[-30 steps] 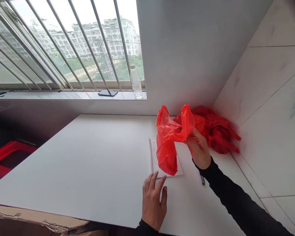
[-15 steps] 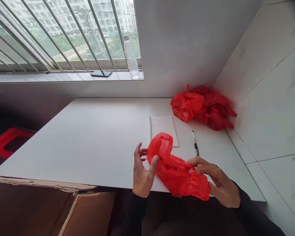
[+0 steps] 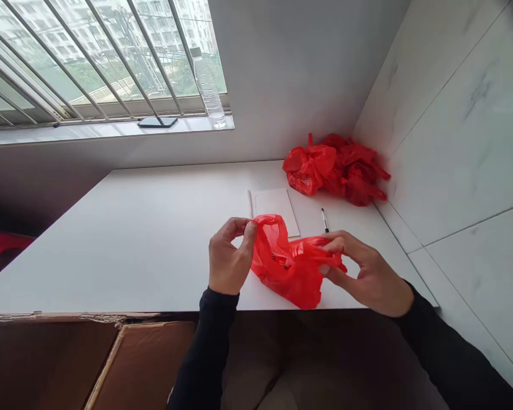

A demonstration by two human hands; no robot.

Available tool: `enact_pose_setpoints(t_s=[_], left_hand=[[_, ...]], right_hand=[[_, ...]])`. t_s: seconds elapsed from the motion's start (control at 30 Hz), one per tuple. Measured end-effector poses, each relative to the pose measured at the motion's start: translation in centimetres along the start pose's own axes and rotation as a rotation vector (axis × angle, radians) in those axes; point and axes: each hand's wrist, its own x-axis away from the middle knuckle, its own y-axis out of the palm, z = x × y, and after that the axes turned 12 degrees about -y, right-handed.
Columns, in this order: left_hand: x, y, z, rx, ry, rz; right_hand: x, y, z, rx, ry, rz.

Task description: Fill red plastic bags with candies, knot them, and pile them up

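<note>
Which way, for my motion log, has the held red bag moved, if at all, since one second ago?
Yes, the held red bag moved closer to the near edge of the table.

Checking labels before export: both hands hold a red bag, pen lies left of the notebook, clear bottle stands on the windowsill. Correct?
Pen side is wrong: in the head view, the pen lies right of the notebook. Left hand and right hand do hold a red bag; the clear bottle stands on the windowsill.

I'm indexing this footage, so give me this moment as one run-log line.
left hand: pinching red bag | right hand: holding its other side | table: notebook, pen, more red bags | sill: phone, bottle
</note>
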Motion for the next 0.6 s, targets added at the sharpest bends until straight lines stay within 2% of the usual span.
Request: enact_pose_setpoints(t_s=[0.13, 0.23, 0.33, 0.4, 0.47, 0.6], left_hand=[[0.2, -1.7, 0.2, 0.256, 0.001, 0.118], [3.1, -3.2, 0.0, 0.416, -0.062, 0.044], [6.6, -3.7, -0.4, 0.251, -0.074, -0.091], [8.2, -3.6, -0.4, 0.059, -0.068, -0.106], [8.8, -3.4, -0.5, -0.05, -0.078, -0.068], [8.5, -3.2, -0.6, -0.024, -0.051, 0.088]], right_hand=[[-3.7, -1.2, -0.4, -0.061, -0.049, 0.09], [-3.5, -1.5, -0.6, -0.014, -0.067, 0.106], [-1.3, -1.3, -0.6, 0.06, -0.042, 0.084], [0.2, -1.2, -0.7, 0.114, -0.037, 0.074], [1.1, -1.1, -1.2, 0.168, -0.052, 0.091], [1.7, -0.7, -2.9, 0.231, -0.15, 0.133]])
